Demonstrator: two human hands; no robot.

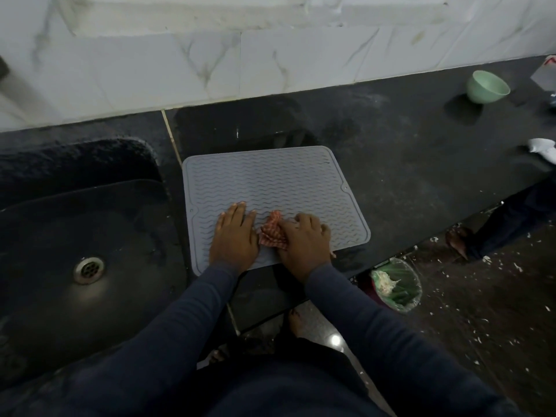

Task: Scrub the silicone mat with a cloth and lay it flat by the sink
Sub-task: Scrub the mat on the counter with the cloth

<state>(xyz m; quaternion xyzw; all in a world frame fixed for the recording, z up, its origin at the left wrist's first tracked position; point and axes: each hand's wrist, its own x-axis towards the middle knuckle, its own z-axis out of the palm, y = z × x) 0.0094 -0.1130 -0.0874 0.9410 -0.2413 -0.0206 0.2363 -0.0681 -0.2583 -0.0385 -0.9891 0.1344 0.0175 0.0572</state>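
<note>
- Pressing down with the left hand (234,236): palm flat on the near part of the mat (270,176), fingers straight and close together.
- Gripping a bunched red checked cloth (272,233) in the right hand (304,239): fingers curled over it, knuckles up, cloth touching the mat just beside the left hand.
- Reaching in from below, both arms in dark blue sleeves (186,311).
- Mat grey and wavy-ribbed, flat on the dark counter (391,152), just right of the sink (45,266).
- Hidden under the hands: a stretch of the mat's near edge and much of the cloth.
- Far right, a green bowl (487,87); white object (543,149) cut off by the frame, hard to make out.
</note>
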